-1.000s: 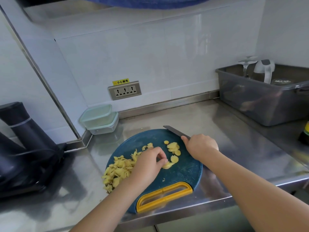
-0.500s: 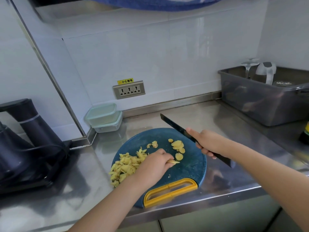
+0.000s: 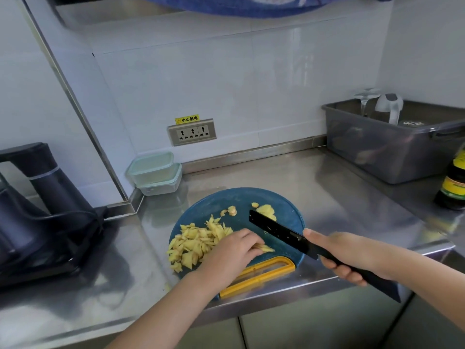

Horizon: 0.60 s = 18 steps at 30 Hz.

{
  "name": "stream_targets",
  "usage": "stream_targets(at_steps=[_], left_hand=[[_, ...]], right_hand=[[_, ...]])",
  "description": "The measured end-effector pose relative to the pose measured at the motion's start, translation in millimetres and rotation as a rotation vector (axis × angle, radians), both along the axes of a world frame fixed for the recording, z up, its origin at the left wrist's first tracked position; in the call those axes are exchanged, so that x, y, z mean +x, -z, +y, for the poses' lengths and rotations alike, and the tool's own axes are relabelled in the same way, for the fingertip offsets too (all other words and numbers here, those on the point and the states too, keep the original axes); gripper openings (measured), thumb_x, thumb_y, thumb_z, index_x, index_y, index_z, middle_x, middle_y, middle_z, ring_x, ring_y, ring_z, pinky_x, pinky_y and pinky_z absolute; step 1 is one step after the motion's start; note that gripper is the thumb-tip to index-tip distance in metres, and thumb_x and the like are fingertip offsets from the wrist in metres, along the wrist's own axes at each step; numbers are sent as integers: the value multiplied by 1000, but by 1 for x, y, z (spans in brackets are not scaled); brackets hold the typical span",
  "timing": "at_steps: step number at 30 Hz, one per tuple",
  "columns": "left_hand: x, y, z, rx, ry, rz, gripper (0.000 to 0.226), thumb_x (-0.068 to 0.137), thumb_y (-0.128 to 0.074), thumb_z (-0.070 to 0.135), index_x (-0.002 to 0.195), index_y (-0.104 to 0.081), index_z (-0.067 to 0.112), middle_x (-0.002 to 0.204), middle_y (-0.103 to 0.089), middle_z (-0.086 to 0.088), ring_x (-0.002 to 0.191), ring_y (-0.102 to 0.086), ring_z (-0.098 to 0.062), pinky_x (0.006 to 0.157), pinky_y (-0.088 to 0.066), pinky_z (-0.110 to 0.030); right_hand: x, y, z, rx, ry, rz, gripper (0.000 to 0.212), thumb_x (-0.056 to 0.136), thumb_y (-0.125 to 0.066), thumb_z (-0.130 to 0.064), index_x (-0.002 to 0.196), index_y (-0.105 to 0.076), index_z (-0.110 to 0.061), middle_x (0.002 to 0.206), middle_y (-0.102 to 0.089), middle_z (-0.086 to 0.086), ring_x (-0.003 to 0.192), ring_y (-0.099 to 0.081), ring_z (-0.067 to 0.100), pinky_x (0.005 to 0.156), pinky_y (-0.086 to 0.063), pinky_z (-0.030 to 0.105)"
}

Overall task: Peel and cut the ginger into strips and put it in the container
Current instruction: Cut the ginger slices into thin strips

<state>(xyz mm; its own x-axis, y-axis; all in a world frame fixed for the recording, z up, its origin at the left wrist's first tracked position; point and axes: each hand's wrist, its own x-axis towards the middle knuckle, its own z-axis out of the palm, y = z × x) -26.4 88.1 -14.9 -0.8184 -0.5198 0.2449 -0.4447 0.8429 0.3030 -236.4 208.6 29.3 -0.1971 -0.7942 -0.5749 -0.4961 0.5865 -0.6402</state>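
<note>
A round blue cutting board with a yellow handle lies on the steel counter. A pile of cut ginger strips covers its left side. A few uncut ginger slices lie at the far side. My left hand holds down a small stack of ginger slices with curled fingers. My right hand grips the handle of a black knife, whose blade hangs over the board just right of that stack. Two stacked pale-green lidded containers stand against the wall behind the board.
A dark appliance with a cable fills the left counter. A grey plastic tub with a glass and a white item stands at the back right. A dark sauce bottle is at the right edge. A wall socket sits above the containers.
My right hand has lifted the knife off the board and swung the blade over the ginger stack. My left hand has stayed on the slices.
</note>
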Motion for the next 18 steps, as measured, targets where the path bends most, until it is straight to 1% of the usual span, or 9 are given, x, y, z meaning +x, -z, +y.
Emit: stream_targets(at_steps=[3, 5, 7, 12, 16, 18], left_hand=[[-2, 7, 8, 1, -74, 76, 34, 92, -53, 42, 118, -60, 21, 114, -50, 12, 96, -49, -1, 83, -38, -11], [-6, 11, 14, -26, -175, 115, 38, 88, -53, 52, 114, -60, 25, 109, -48, 14, 94, -47, 0, 80, -38, -12], [-11, 14, 19, -48, -268, 160, 38, 85, -55, 56, 109, -60, 26, 104, -49, 15, 94, -46, -1, 78, -39, -15], [-15, 19, 22, 5, -356, 272, 32, 82, -66, 47, 104, -66, 25, 100, -56, 17, 93, -50, 0, 76, -37, -11], [-17, 20, 22, 9, -351, 342, 24, 81, -72, 36, 99, -71, 20, 95, -64, 11, 86, -56, -2, 69, -34, -5], [-18, 19, 23, 41, -333, 356, 22, 81, -72, 30, 99, -73, 17, 95, -68, 7, 83, -56, -1, 71, -39, -7]], right_hand=[[3, 2, 1, 6, -19, 18, 64, 89, -29, -72, 60, -40, -16, 45, -36, -2, 37, -28, 14, 39, -29, 22], [5, 1, 0, 7, -9, 31, 65, 88, -30, -73, 59, -40, -16, 45, -36, -1, 36, -29, 15, 39, -30, 22], [6, 1, -1, 7, -6, 46, 65, 87, -31, -73, 59, -40, -16, 44, -37, -1, 35, -30, 15, 39, -31, 22], [11, 1, -4, 5, -13, 70, 64, 89, -30, -71, 60, -40, -15, 43, -37, -2, 33, -30, 14, 38, -31, 22], [14, -2, -5, 20, -23, 62, 63, 90, -29, -71, 61, -39, -15, 43, -36, -2, 35, -29, 14, 38, -31, 22], [15, -3, -6, 29, -21, 60, 63, 90, -29, -71, 62, -39, -15, 43, -36, -2, 35, -29, 14, 39, -31, 22]])
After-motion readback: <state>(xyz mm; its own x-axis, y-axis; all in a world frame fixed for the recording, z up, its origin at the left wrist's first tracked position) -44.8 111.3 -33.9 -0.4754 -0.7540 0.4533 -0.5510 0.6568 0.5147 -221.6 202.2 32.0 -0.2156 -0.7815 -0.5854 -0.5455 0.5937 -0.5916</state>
